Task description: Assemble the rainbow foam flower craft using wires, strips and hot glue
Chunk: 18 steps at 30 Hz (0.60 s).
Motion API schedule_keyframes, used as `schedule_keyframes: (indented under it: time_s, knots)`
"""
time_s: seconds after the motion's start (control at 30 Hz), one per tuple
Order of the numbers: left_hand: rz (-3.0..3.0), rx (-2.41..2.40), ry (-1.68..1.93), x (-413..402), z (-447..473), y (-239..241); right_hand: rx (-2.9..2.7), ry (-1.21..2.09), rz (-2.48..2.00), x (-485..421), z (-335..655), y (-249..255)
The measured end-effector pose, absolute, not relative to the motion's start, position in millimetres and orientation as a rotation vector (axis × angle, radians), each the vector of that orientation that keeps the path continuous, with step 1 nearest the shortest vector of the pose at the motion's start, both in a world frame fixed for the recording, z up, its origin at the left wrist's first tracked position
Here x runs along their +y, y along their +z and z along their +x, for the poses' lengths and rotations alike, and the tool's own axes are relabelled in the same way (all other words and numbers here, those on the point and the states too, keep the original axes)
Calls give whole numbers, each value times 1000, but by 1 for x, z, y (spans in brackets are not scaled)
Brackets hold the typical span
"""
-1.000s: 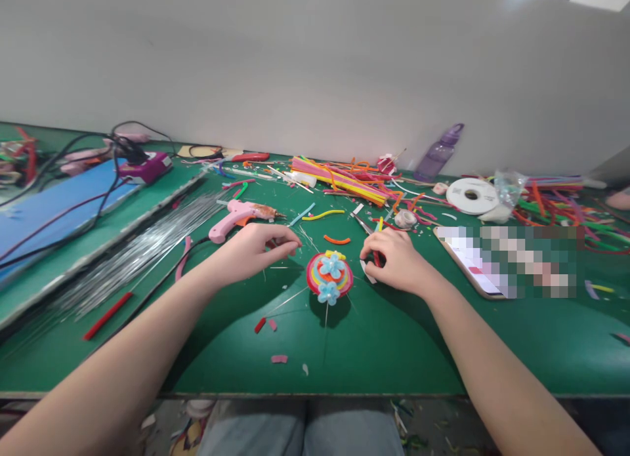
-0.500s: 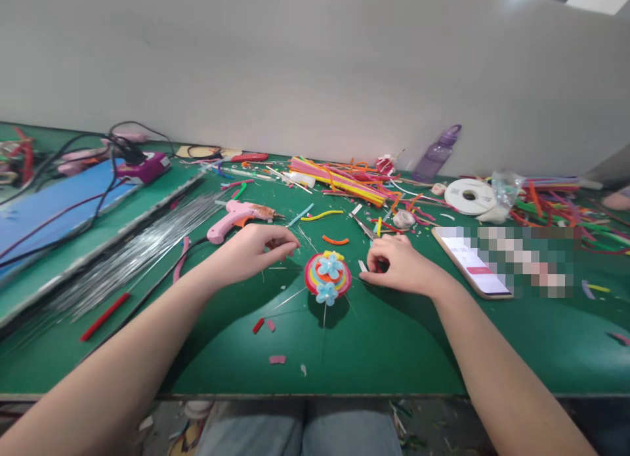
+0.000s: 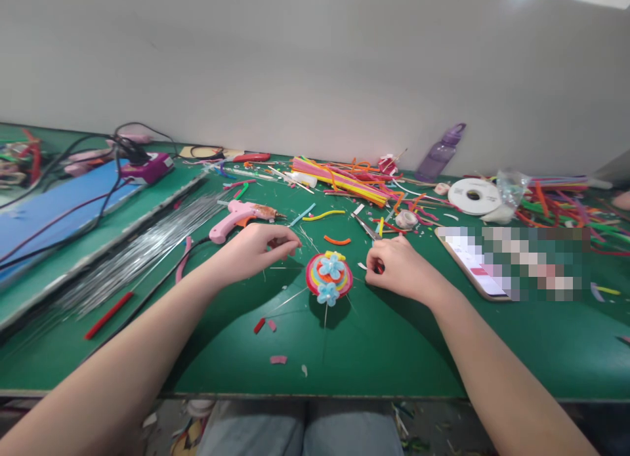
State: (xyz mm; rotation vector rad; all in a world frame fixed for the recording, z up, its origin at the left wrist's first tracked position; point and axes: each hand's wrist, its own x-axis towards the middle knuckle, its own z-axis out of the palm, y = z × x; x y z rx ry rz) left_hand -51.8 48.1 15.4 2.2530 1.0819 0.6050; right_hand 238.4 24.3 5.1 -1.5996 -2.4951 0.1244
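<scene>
A round craft piece (image 3: 319,287) in red, pink, yellow and orange, with two light-blue flowers (image 3: 331,266), stands on the green table between my hands. Thin clear strands spread out around it. My left hand (image 3: 263,247) hovers to its left, thumb and fingertips pressed together; anything in the pinch is too small to make out. To the right, my right hand (image 3: 398,266) is closed around the handles of scissors (image 3: 367,226). Their blades point away and left, and a bit of red handle shows inside the curled fingers. A pink glue gun (image 3: 236,220) lies just beyond my left hand.
Colourful pipe cleaners (image 3: 344,180) lie in a bundle at the back. A purple bottle (image 3: 440,155), a white spool (image 3: 474,196) and a phone (image 3: 467,266) are to the right. Clear strands (image 3: 152,246) and a purple power block (image 3: 150,168) sit left. Small scraps (image 3: 278,360) lie near the front.
My right thumb and fingers have closed together, and red handle now shows between them. My left hand and the craft piece have stayed nearly where they were.
</scene>
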Motion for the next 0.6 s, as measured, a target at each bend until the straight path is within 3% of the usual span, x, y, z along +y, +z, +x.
schedule_keyframes:
  time_s: [0.6]
  knots:
    - [2406,1278,953,53,-43,3,-1918,107,-1247,36,230,-7]
